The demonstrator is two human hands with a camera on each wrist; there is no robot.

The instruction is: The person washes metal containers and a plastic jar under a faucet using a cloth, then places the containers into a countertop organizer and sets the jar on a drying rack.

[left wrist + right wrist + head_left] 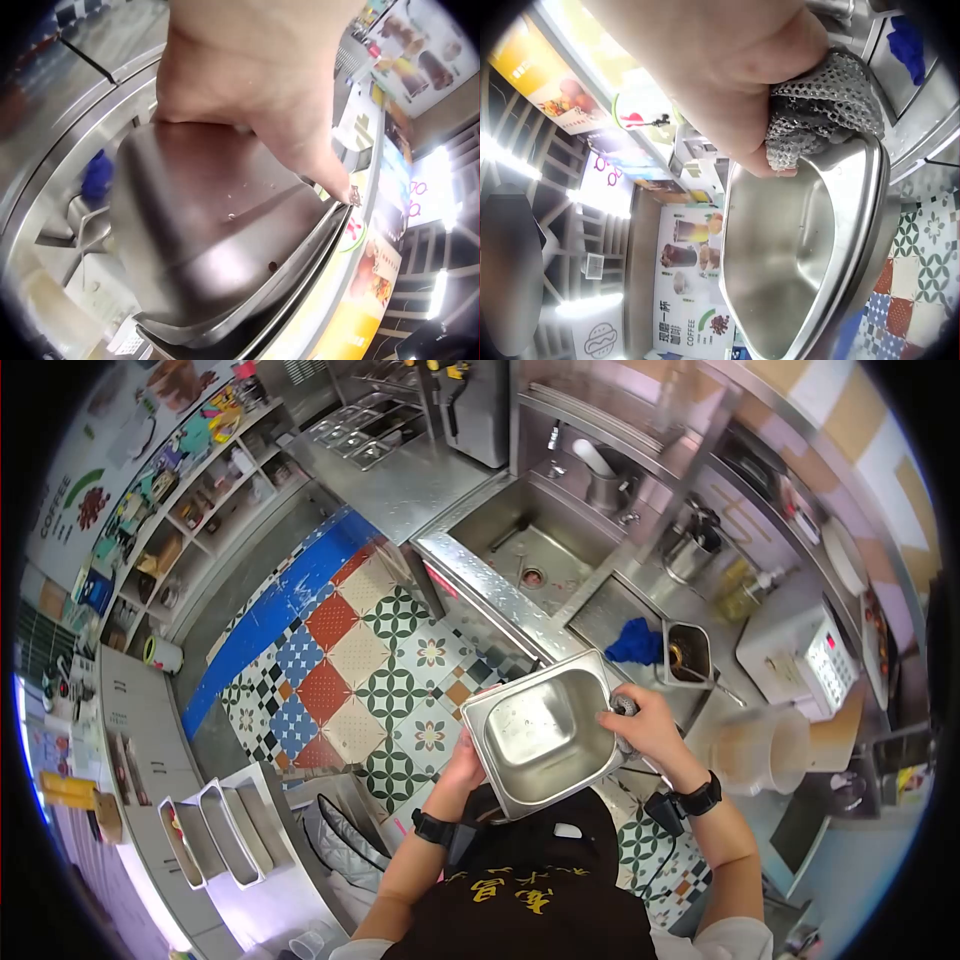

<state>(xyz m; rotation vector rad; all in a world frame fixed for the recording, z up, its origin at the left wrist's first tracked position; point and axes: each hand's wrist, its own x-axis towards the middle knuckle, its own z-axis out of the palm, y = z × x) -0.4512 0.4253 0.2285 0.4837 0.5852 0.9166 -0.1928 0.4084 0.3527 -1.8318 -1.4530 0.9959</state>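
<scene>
A rectangular steel pan (535,732) is held tilted above the counter's front edge, its inside facing the head camera. The left hand (462,765) grips its left side; in the left wrist view that hand (255,90) lies against the outside of the pan (217,232), thumb at the rim. At the right rim the right hand (648,728) pinches a grey mesh scrubber (625,706). The right wrist view shows the hand (727,82) pressing the scrubber (821,105) on the pan's rim (855,187). Small specks and drops dot the pan's surfaces.
Behind the pan is a sink (545,550) with a tap. A blue cloth (635,642) and a small steel container (687,652) lie to its right, near a white appliance (795,655) and clear plastic tubs (765,750). Two long pans (235,832) stand at lower left.
</scene>
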